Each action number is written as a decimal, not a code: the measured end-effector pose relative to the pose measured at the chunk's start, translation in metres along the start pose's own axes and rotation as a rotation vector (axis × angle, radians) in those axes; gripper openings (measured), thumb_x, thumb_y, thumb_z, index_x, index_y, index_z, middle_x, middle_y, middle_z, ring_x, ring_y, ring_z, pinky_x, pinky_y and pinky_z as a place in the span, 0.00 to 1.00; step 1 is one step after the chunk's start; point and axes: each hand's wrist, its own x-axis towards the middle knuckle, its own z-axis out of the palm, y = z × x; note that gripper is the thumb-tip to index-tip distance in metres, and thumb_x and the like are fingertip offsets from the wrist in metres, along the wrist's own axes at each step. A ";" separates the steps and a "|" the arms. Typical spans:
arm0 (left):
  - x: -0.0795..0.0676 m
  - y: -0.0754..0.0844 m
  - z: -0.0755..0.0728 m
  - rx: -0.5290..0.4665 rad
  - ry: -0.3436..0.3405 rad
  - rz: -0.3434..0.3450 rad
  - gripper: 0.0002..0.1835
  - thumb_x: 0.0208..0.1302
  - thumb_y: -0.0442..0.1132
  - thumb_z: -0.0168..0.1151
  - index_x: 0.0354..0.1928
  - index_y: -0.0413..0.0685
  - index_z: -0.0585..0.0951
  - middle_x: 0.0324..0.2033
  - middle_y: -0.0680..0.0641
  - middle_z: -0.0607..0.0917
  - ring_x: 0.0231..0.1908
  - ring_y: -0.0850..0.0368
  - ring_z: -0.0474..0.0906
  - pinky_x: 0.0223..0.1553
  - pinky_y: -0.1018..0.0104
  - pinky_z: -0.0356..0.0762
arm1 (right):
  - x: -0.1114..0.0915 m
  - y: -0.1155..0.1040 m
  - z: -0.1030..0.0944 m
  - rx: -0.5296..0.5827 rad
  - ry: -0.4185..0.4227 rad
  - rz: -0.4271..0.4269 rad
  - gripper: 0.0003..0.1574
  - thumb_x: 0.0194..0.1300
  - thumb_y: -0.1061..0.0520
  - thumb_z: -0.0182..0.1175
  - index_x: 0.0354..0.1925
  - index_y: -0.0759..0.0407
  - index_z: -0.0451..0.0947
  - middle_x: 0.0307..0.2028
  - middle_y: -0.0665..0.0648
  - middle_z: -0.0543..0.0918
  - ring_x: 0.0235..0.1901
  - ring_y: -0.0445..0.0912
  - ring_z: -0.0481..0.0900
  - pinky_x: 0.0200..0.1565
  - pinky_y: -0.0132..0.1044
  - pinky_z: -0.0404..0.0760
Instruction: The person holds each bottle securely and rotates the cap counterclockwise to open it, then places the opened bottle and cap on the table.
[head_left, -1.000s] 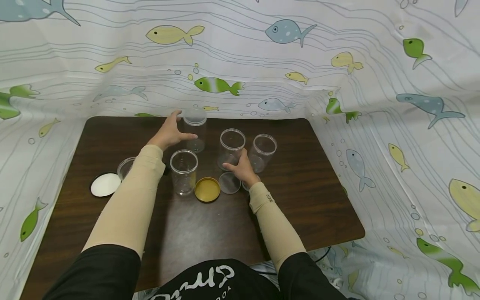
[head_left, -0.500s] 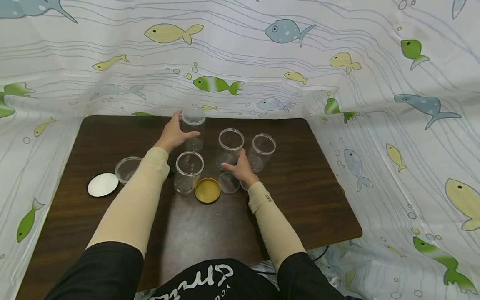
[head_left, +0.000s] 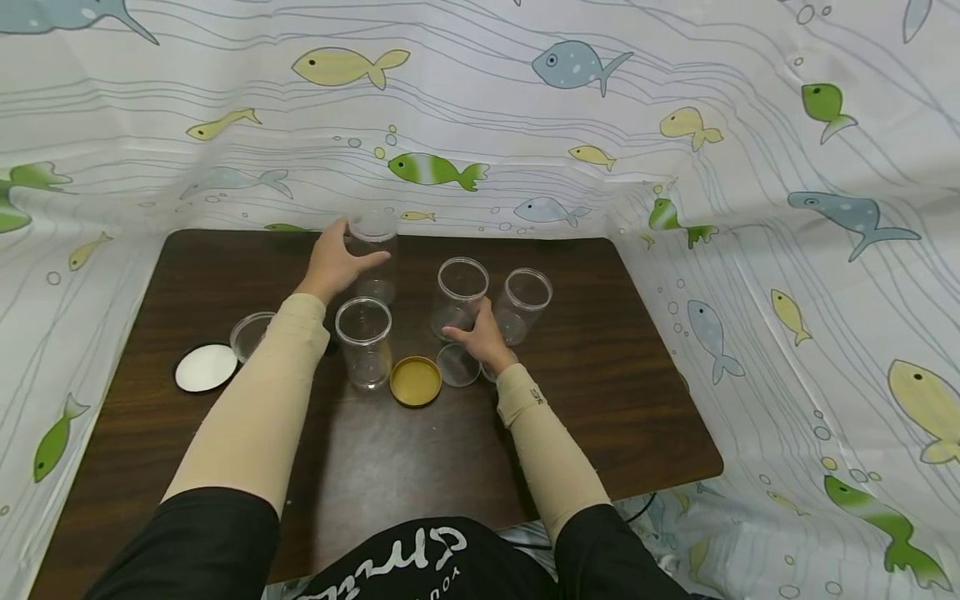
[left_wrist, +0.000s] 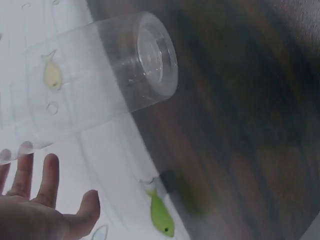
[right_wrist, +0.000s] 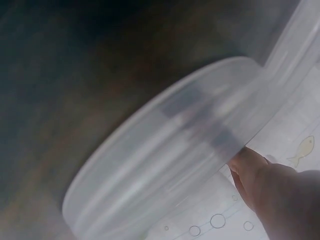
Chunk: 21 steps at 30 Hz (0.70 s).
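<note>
Near the table's far edge, my left hand (head_left: 335, 260) holds a tall clear jar (head_left: 375, 282) near its top, thumb to the right and fingers on the left. In the left wrist view the fingertips overlap the jar wall (left_wrist: 95, 75). My right hand (head_left: 486, 340) grips the lower part of an uncovered clear jar (head_left: 461, 287), thumb across its front. Another open clear jar (head_left: 527, 296) stands just right of it. A third open jar (head_left: 365, 346) stands nearer, right of the left forearm. In the right wrist view a blurred clear ridged rim (right_wrist: 165, 145) covers much of the hand.
A gold lid (head_left: 416, 382) and a clear disc (head_left: 458, 367) lie in front of the jars. On the left are a white disc with a dark edge (head_left: 206, 368) and a clear shallow lid (head_left: 249, 336), partly behind the left forearm. A fish-patterned sheet (head_left: 480, 108) surrounds the brown table (head_left: 615, 400).
My left hand and its jar have shifted slightly left. The near open jar swayed right, then back left, beside the left forearm. The right hand has stayed in place.
</note>
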 end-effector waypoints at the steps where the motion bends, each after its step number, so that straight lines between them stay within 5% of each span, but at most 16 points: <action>1: -0.001 0.001 -0.004 -0.022 0.018 0.001 0.52 0.61 0.60 0.71 0.78 0.43 0.56 0.70 0.35 0.65 0.69 0.38 0.62 0.67 0.42 0.63 | 0.000 0.000 0.000 0.001 0.000 0.000 0.57 0.62 0.52 0.74 0.75 0.59 0.49 0.70 0.64 0.65 0.71 0.56 0.64 0.70 0.48 0.63; 10: -0.025 0.015 -0.048 -0.224 0.139 0.043 0.48 0.64 0.58 0.67 0.79 0.61 0.52 0.74 0.42 0.59 0.73 0.45 0.57 0.68 0.42 0.60 | -0.002 -0.001 0.001 -0.022 0.001 0.010 0.58 0.61 0.50 0.74 0.75 0.59 0.49 0.71 0.66 0.64 0.71 0.58 0.63 0.69 0.50 0.64; 16: -0.049 0.012 -0.065 -0.250 0.201 0.128 0.46 0.65 0.53 0.66 0.78 0.63 0.51 0.70 0.44 0.67 0.69 0.44 0.65 0.68 0.43 0.61 | -0.001 -0.001 0.002 -0.024 -0.002 0.011 0.61 0.61 0.49 0.75 0.76 0.60 0.46 0.73 0.67 0.61 0.73 0.58 0.60 0.70 0.50 0.62; 21: -0.069 0.014 -0.071 -0.242 0.253 0.117 0.46 0.64 0.51 0.69 0.78 0.70 0.53 0.69 0.44 0.67 0.67 0.45 0.69 0.67 0.46 0.66 | -0.004 -0.003 0.002 0.004 0.023 0.012 0.70 0.58 0.47 0.77 0.79 0.58 0.39 0.75 0.68 0.58 0.74 0.58 0.58 0.71 0.50 0.62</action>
